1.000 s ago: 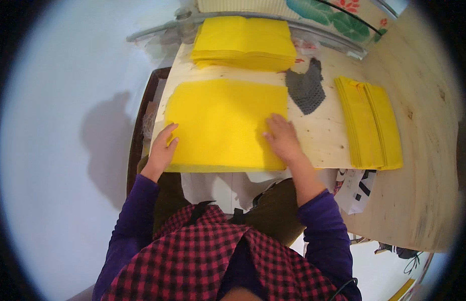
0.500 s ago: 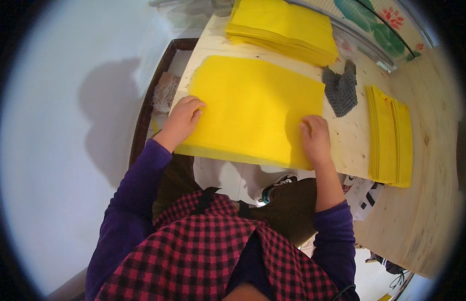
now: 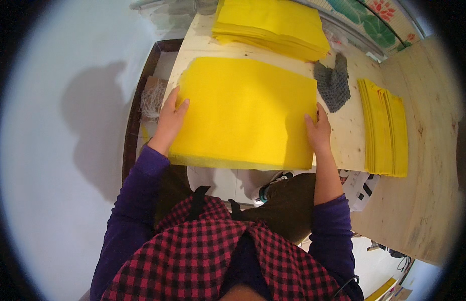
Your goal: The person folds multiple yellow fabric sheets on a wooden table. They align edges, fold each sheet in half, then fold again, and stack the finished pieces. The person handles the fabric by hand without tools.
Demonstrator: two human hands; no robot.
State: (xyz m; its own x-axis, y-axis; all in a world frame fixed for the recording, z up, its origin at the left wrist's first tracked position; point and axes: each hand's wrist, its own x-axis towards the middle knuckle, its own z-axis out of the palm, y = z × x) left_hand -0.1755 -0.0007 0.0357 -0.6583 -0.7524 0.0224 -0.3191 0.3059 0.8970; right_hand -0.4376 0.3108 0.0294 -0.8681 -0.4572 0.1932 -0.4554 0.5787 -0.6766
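A broad yellow fabric sheet [image 3: 243, 113] lies flat in front of me, its near edge reaching over the table's front edge. Whether it is one layer or several, I cannot tell. At its left edge is my left hand [image 3: 172, 119], fingers stretched along the side and thumb apart over the top. My right hand [image 3: 319, 129] rests against the opposite edge in the same way, thumb and fingers apart. Neither hand is closed around the cloth.
Behind the sheet sits a thick yellow fabric stack [image 3: 273, 25]. A grey knitted cloth [image 3: 333, 83] lies to its right, with folded yellow fabric bundles [image 3: 383, 130] farther right. A wooden panel [image 3: 423, 150] borders the table [image 3: 185, 57]. At left, a dark-rimmed box [image 3: 151, 62] holds tangled threads.
Both hands have shifted from the sheet's top near its corners to its left and right edges, and their fingers have straightened. The view has also shifted slightly.
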